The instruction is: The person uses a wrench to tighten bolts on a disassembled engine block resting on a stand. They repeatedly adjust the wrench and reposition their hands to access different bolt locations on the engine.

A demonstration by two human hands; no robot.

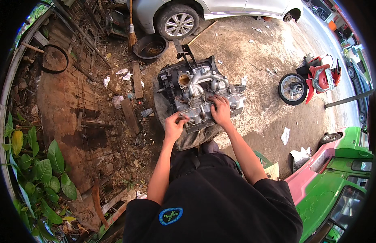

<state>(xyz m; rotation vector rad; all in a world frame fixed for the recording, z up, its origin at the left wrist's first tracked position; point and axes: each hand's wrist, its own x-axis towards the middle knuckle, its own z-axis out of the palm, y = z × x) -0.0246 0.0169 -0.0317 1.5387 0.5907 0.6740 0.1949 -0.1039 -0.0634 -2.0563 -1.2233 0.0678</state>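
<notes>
A greasy metal car engine (193, 110) stands in front of me on a dark cloth-like cover (163, 101). Its pale intake manifold (208, 77), with a round opening at the left, faces up. At the engine's near left corner, my left hand (176, 126) has its thumb and fingers curled together in a pinch. Whatever they grip is too small to make out. My right hand (221, 110) lies on top of the engine's near side, its fingers stretched over the metal just below the manifold.
A black basin (150, 47) and a broom (132, 38) stand beyond the engine, near a silver car (220, 7). To the right are a red motorcycle (317, 79) and a green and pink vehicle (325, 182). Planks (129, 117), rubble and leafy plants (44, 170) lie left.
</notes>
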